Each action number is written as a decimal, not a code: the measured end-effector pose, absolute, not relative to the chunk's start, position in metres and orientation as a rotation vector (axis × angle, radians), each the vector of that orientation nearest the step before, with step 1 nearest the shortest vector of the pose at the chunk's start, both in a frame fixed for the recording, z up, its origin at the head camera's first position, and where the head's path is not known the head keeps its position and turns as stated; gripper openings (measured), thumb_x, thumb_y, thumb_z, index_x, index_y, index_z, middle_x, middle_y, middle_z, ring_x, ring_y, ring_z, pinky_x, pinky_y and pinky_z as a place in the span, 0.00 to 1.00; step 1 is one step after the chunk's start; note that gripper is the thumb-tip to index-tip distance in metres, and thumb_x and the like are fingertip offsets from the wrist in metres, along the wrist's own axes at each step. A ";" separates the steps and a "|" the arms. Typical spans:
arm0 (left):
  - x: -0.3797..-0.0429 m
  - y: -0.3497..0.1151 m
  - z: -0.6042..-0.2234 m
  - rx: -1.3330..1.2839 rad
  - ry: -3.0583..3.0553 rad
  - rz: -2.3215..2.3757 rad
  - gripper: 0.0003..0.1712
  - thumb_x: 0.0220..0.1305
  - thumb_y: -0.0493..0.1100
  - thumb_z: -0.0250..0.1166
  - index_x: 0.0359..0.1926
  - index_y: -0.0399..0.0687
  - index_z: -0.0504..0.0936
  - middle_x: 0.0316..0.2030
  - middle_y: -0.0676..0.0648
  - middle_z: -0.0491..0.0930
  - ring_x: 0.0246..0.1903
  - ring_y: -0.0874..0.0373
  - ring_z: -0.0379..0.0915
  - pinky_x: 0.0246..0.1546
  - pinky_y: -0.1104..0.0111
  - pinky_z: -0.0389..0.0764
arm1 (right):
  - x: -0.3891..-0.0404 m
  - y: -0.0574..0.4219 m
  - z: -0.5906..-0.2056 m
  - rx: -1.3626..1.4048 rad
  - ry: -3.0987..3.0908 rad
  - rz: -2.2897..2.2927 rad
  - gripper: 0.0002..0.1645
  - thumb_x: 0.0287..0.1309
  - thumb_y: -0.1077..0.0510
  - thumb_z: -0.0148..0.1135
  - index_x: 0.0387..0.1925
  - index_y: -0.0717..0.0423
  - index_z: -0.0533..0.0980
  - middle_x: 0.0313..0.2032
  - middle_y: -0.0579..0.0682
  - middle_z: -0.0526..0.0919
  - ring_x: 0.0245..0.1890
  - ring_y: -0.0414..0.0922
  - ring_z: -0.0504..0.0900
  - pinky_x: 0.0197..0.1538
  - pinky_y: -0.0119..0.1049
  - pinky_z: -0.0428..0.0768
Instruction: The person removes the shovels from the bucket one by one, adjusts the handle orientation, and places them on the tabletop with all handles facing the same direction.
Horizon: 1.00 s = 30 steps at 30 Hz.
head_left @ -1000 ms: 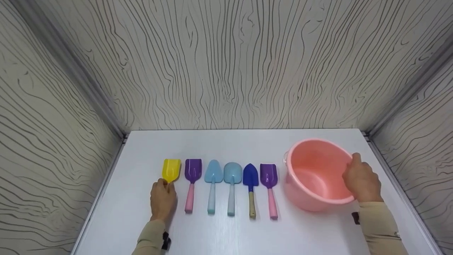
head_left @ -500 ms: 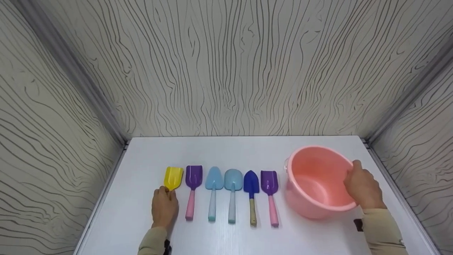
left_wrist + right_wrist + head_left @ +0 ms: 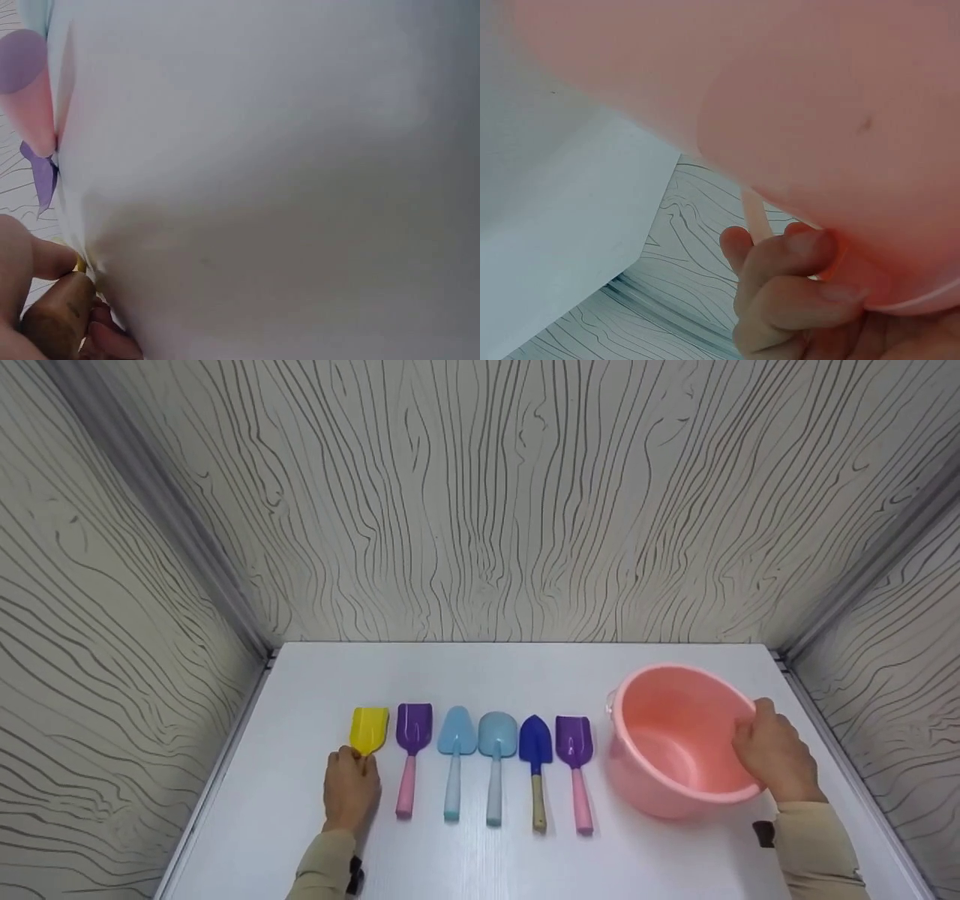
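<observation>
My left hand (image 3: 351, 791) grips a small yellow shovel (image 3: 369, 729) at its handle, at the left end of a row of toy shovels. In the left wrist view the shovel's wooden handle (image 3: 60, 315) shows between thumb and fingers. At the right, my right hand (image 3: 776, 754) holds the rim of a pink bucket (image 3: 637, 780), which leans with its mouth toward me and shows nothing inside. Seen from the right wrist, curled fingers (image 3: 795, 300) wrap the bucket's edge beside its pale bail handle (image 3: 756, 214).
Between the hands lie a purple shovel (image 3: 414, 727) with pink handle, two light blue shovels (image 3: 457, 735), a dark blue trowel (image 3: 535, 739) and another purple shovel (image 3: 574, 741). The white table (image 3: 525, 675) meets patterned walls (image 3: 480, 510) at the back and sides.
The head view has shifted slightly up and down. The yellow shovel turned a little under my left hand and back; the bucket and right hand hold about the same place.
</observation>
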State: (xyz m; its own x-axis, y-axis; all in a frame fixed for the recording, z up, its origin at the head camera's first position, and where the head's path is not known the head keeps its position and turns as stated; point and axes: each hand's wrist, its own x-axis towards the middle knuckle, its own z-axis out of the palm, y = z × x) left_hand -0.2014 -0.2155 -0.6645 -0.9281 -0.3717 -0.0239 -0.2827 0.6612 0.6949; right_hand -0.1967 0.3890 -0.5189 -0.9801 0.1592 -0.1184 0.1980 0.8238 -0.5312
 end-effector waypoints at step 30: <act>-0.217 -0.194 -0.584 0.140 -2.829 -0.694 0.39 0.74 0.58 0.66 0.74 0.37 0.71 0.72 0.33 0.70 0.73 0.31 0.64 0.72 0.36 0.65 | -0.196 0.357 -0.490 0.005 3.414 -0.702 0.44 0.75 0.36 0.58 0.76 0.63 0.66 0.77 0.76 0.59 0.76 0.83 0.51 0.65 0.86 0.53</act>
